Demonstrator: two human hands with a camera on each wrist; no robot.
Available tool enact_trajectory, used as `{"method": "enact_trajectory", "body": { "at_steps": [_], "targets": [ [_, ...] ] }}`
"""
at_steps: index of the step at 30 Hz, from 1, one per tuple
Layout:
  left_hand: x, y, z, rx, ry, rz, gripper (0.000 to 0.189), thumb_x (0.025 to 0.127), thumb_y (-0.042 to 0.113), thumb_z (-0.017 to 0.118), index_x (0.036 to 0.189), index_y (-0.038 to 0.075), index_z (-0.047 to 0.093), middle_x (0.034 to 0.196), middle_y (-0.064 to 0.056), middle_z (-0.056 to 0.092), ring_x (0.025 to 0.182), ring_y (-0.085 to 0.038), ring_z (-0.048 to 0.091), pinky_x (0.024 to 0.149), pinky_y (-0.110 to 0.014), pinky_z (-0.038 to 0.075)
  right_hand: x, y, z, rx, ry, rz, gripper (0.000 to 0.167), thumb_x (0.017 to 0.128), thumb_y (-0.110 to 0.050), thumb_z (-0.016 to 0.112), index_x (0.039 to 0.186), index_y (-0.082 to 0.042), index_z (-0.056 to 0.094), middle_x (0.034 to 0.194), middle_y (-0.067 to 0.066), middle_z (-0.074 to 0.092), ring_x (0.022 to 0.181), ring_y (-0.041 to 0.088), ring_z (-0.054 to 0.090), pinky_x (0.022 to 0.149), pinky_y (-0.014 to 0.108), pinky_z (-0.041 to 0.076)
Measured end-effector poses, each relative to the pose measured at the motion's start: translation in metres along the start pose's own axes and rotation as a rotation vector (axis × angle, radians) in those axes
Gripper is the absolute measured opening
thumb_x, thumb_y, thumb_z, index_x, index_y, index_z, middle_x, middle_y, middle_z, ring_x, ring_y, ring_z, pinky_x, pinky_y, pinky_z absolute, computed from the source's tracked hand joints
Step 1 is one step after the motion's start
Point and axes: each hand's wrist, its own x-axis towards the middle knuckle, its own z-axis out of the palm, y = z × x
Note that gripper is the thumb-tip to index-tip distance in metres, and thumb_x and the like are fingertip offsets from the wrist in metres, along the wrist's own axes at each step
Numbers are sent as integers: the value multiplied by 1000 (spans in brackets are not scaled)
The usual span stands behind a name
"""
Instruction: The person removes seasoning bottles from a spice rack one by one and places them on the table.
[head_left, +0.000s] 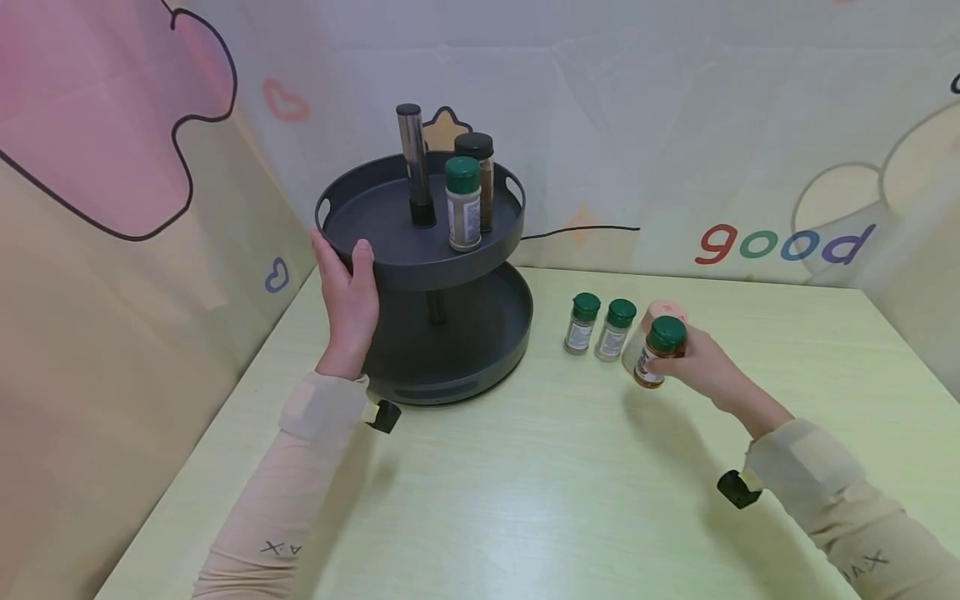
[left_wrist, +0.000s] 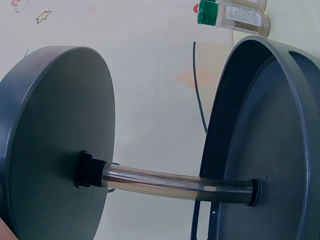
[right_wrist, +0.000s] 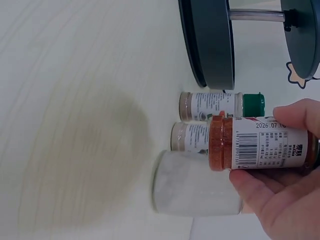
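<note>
My right hand point(head_left: 705, 367) holds a spice jar point(right_wrist: 270, 144) of reddish-orange powder with a green lid, raised above the table. In the right wrist view its label faces the camera, between thumb and fingers. Two green-lidded spice jars point(head_left: 579, 323) stand beside it, near a clear jar with a pink lid point(head_left: 666, 310), partly hidden behind the held jar. My left hand point(head_left: 351, 300) rests against the outer wall of the dark two-tier round rack's upper tray point(head_left: 450, 273), thumb and fingers spread. On that tray are a green-lidded spice jar point(head_left: 463, 208) and a dark-capped jar point(head_left: 476, 147).
The lower tray point(head_left: 450, 371) stands on the pale table point(head_left: 525, 500). A metal post point(head_left: 414, 158) rises through the upper tray. Behind the table hangs a printed backdrop point(head_left: 637, 125) with drawings and the word "good".
</note>
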Motion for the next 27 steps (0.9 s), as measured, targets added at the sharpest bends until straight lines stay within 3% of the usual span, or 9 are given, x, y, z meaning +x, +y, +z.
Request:
{"method": "enact_trajectory", "body": {
  "at_steps": [13, 27],
  "targets": [
    [1, 2, -1, 7, 4, -1, 74, 90, 45, 34, 142, 15, -8, 150, 4, -8, 136, -5, -7, 111, -25, -2, -3, 26, -9, -30, -28, 41, 60, 82, -20, 60, 128, 6, 30, 126, 29, 40, 112, 42, 40, 91, 59, 34],
    [1, 1, 0, -4, 6, -1, 74, 90, 45, 34, 142, 14, -8, 150, 4, -8, 136, -5, -7, 111, -24, -1, 3, 45, -19, -16, 29, 142, 60, 83, -20, 59, 127, 8, 29, 124, 28, 38, 112, 40, 36, 95, 58, 31]
  ]
}}
